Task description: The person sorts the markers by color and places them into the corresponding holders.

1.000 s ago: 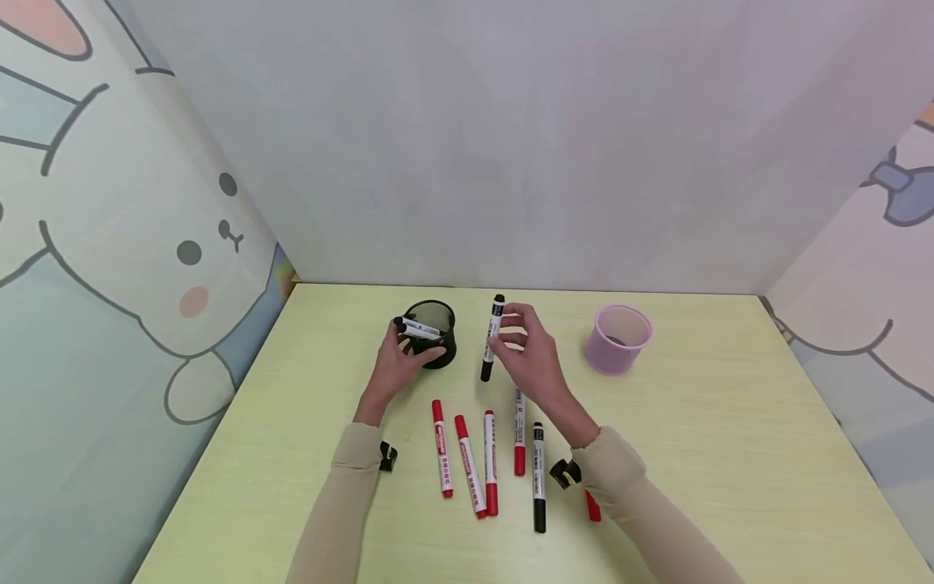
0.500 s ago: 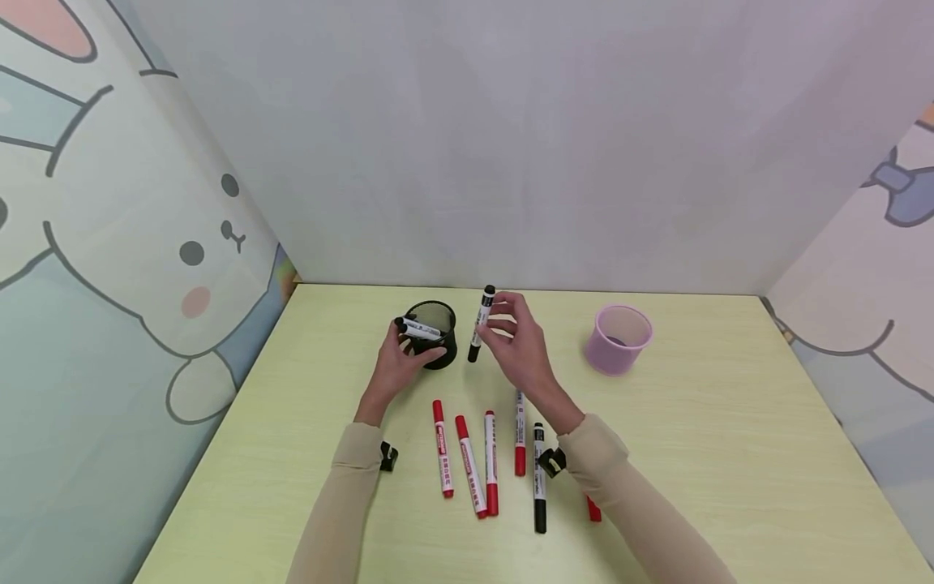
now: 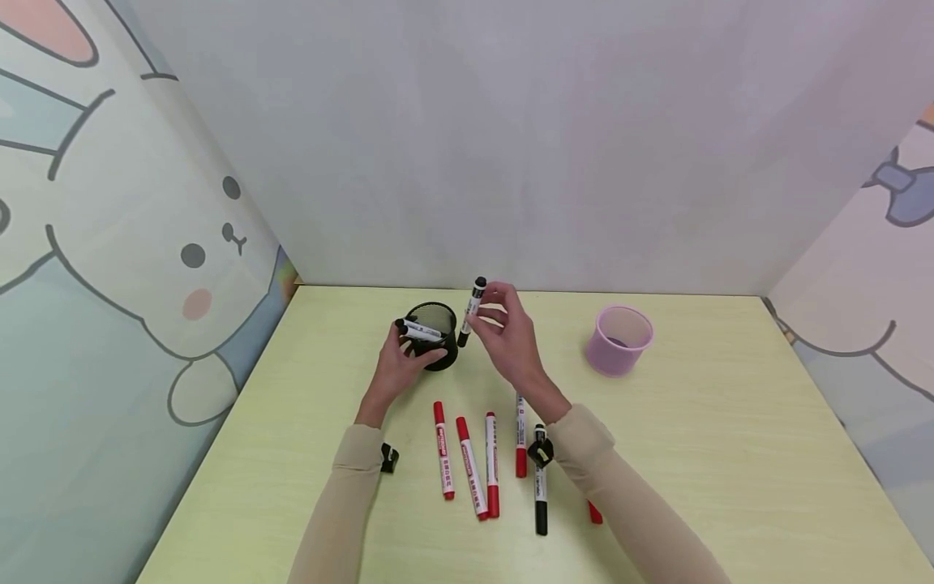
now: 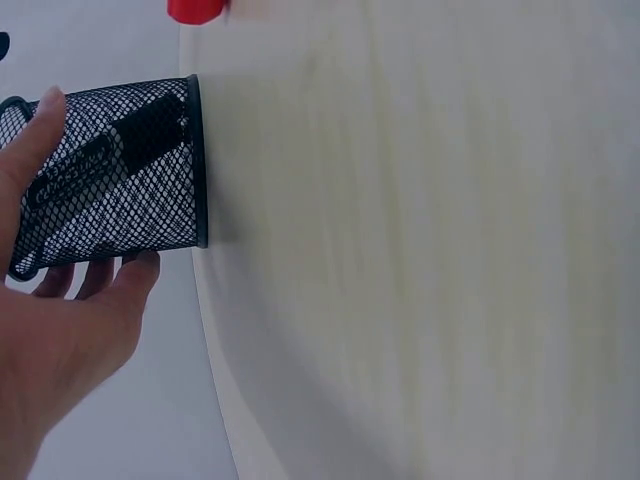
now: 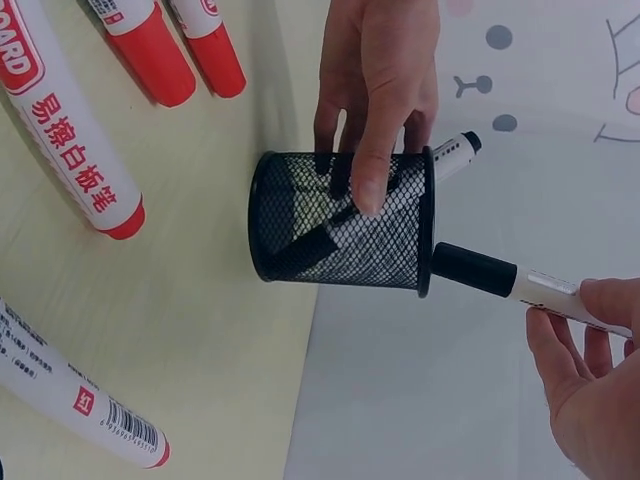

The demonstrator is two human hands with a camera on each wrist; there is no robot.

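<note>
The desk (image 3: 730, 454) has a flat, pale yellow top with faint wood grain. Its far edge borders the rear panel (image 3: 467, 162), a plain, pale grey-lilac surface with faint vertical creases. The left panel (image 3: 109, 389) is light blue and carries a large white cartoon animal (image 3: 139, 243) with dark grey outlines, grey eyes, a pink cheek and a pink inner ear. The right panel (image 3: 883, 454) shows part of a second white figure (image 3: 861, 300) with a blue-grey bow (image 3: 908, 191). Both side panels slant outward toward the viewer. Lighting is diffuse; shadows on the desk are soft.
</note>
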